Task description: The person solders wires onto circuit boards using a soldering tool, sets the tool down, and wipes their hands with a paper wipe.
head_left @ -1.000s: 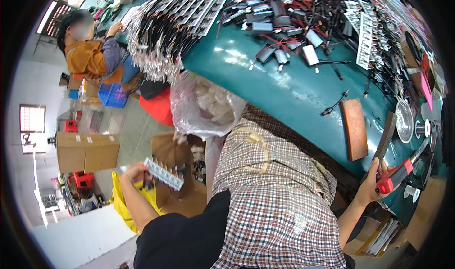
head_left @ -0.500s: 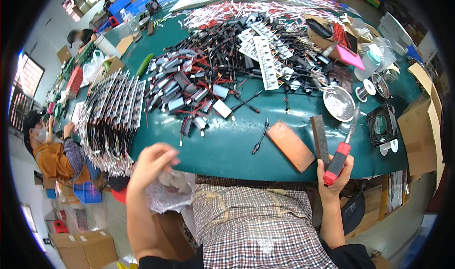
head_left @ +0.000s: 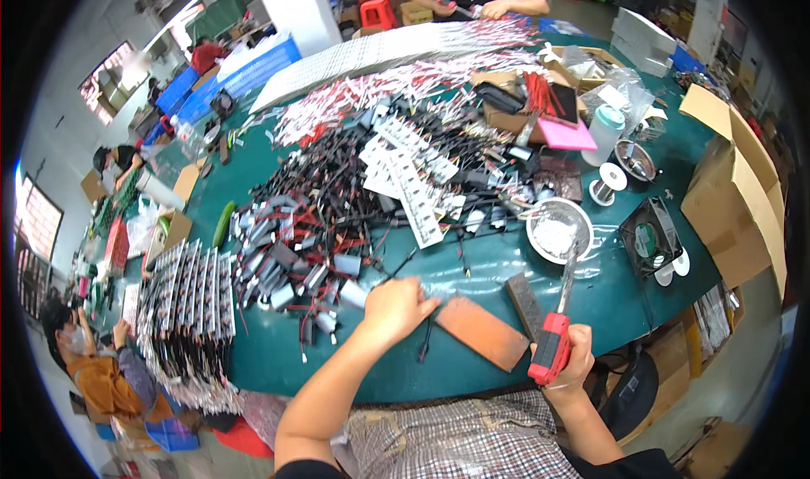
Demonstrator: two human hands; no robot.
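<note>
Green bench (head_left: 506,378) near edge: left hand (head_left: 395,309) fingers pinch a black wire (head_left: 426,337) beside the brown block (head_left: 482,333); right hand (head_left: 572,359) grips the red-handled soldering iron (head_left: 554,337), soldering seemingly imminent.

Single head-worn fisheye view, looking steeply down and forward over the green worktop (head_left: 278,369). Near: own forearms enter from the lower edge, left hand (head_left: 395,306) and right hand (head_left: 572,357) close below. Edges bend toward the rim.

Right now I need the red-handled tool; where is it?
In the right hand, the red-handled tool sits at the table's near edge, right of the brown block.
</note>
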